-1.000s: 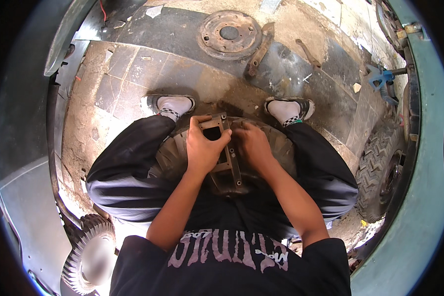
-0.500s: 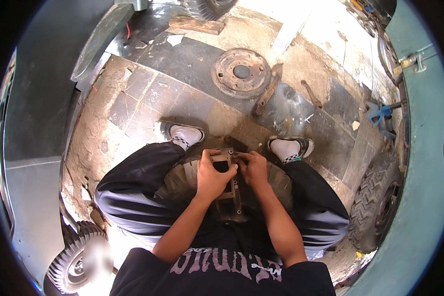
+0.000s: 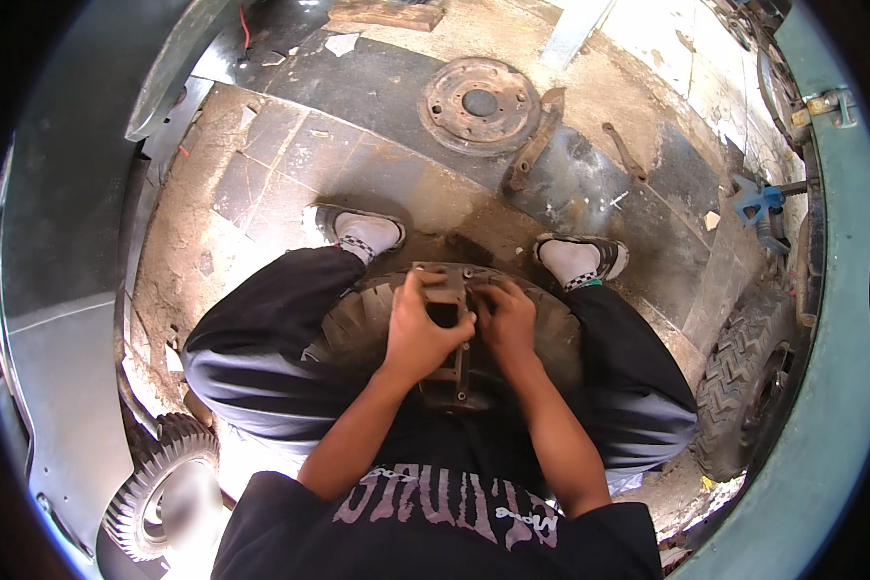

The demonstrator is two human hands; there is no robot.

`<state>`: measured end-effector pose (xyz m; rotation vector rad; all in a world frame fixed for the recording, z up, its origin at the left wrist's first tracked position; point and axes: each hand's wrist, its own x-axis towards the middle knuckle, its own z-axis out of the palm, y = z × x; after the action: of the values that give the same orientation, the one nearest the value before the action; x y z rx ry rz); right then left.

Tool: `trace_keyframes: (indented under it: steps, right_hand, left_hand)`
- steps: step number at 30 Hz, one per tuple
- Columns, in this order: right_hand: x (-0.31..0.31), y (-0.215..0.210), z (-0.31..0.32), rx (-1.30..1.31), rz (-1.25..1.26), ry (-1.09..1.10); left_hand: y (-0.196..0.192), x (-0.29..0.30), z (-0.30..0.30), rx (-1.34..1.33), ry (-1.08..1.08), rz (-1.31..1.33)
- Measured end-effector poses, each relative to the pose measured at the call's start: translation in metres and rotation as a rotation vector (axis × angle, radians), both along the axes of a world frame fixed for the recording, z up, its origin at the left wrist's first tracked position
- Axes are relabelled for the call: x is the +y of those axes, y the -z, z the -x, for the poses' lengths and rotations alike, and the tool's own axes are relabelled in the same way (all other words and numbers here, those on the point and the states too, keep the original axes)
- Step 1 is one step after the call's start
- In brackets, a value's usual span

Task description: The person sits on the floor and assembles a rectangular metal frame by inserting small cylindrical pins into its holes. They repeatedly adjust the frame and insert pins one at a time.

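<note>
Left hand (image 3: 421, 327) grasping rectangular metal bracket (image 3: 454, 288), right hand (image 3: 507, 317) at bracket's right edge, right-hand grip indeterminate, treaded tire (image 3: 557, 327) beneath.

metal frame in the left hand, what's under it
A dark tire shows beneath the metal frame, its tread visible to either side; what lies directly under the frame and left hand is covered.
</note>
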<state>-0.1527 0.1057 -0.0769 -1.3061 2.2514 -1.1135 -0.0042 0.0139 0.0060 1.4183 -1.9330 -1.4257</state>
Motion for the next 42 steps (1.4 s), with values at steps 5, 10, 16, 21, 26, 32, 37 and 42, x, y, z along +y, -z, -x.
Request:
trace_keyframes:
  steps: [5,10,16,21,26,32,37,42]
  right_hand:
    - [0.038,-0.02,-0.014,-0.089,-0.146,-0.013]
    - [0.032,-0.012,-0.015,-0.069,-0.053,0.019]
    - [0.009,-0.003,-0.009,0.005,-0.033,0.022]
    - [0.006,-0.011,-0.004,0.04,-0.045,-0.046]
    - [0.021,-0.005,-0.008,0.021,-0.135,-0.094]
    - [-0.012,-0.01,0.016,0.035,-0.132,-0.113]
    - [0.005,-0.013,0.006,0.023,-0.169,-0.123]
    - [-0.016,-0.007,0.018,0.006,-0.082,-0.068]
  left_hand:
    - [0.006,0.019,-0.014,0.064,0.08,0.126]
    - [0.0,0.012,-0.006,0.05,0.081,0.103]
    - [0.001,0.006,-0.004,0.043,0.08,0.097]
    - [0.002,0.002,-0.002,0.037,0.08,0.096]
    - [0.004,-0.002,-0.002,0.032,0.071,-0.015]
    - [0.0,-0.01,0.004,-0.005,0.073,-0.025]
    - [0.001,-0.012,0.002,0.004,0.12,0.018]
    - [-0.001,-0.017,0.005,-0.002,0.1,-0.021]
